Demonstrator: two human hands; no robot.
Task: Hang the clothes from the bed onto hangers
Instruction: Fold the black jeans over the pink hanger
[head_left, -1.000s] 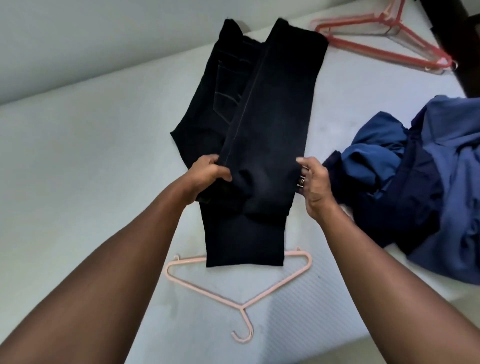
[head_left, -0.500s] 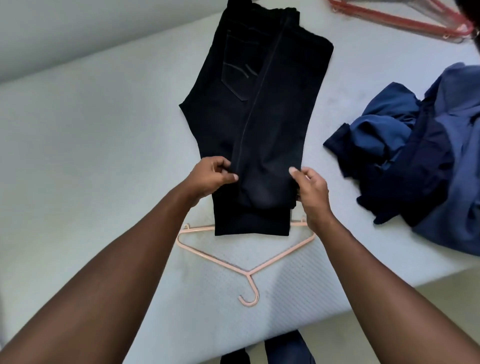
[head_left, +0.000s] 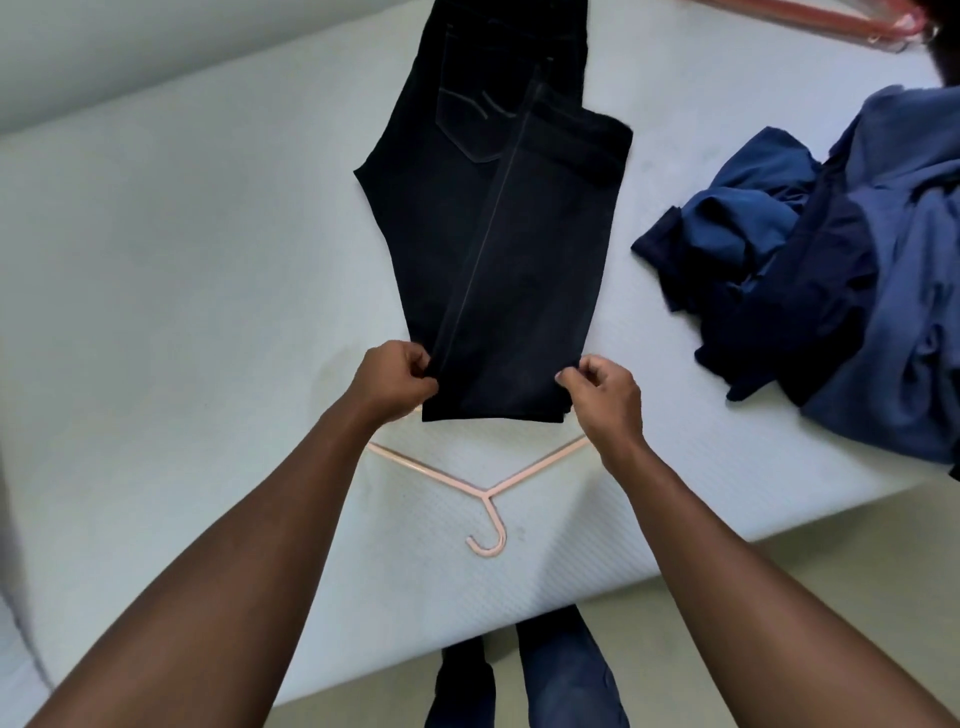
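Black trousers (head_left: 498, 223) lie folded lengthwise on the white bed (head_left: 171, 291), the leg part doubled back over the waist part. My left hand (head_left: 397, 382) pinches the left edge of the folded end and my right hand (head_left: 602, 392) pinches the right edge. A pale pink hanger (head_left: 485, 488) lies flat under that folded end, its hook pointing toward me and its bar hidden by the cloth and my hands. Both hands grip the cloth just above the hanger's shoulders.
A heap of blue clothes (head_left: 841, 270) lies on the bed's right side. Red hangers (head_left: 852, 21) rest at the far right corner. The bed's near edge runs just below the pink hanger, with my legs (head_left: 524, 675) on the floor beyond it.
The folded end of the trousers has been drawn back up the bed, leaving less cloth hanging over the hanger. Both hands now pinch nearer the fold's lower edge.
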